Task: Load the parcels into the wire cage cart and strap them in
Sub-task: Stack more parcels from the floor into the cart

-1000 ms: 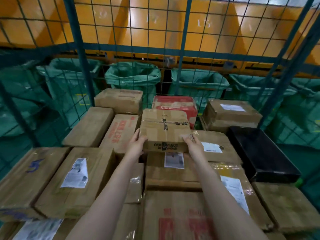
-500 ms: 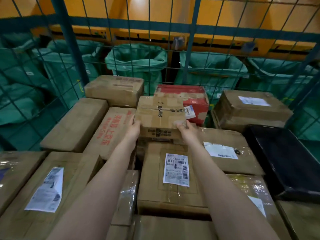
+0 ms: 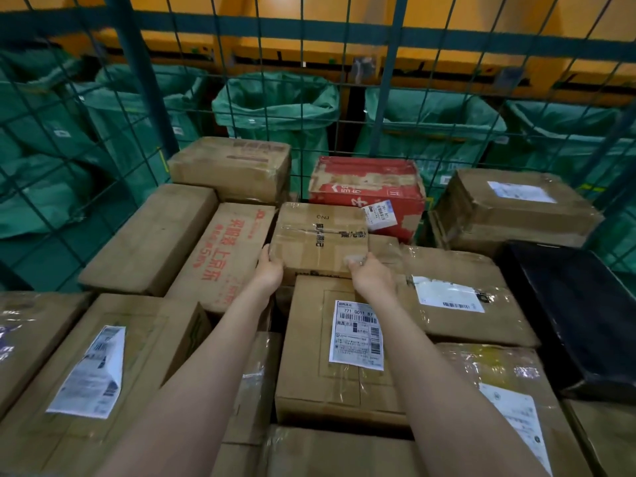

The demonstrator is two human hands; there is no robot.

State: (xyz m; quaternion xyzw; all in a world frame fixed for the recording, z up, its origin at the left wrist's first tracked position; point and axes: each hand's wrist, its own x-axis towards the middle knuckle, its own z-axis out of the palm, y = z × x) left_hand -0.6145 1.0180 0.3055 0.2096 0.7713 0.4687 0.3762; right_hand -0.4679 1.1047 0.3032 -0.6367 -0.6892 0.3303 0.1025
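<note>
Head view: left hand (image 3: 272,270) and right hand (image 3: 370,275) clamp the near corners of a small taped box (image 3: 320,235), sitting between them atop other parcels (image 3: 303,356); stiff, looks light, tape possibly slick.

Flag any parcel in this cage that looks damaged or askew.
The red box at the back looks battered: there are pale patches where its print has peeled along the top edge, and its label sits crooked at a front corner. The held box and the rest look sound.
</note>
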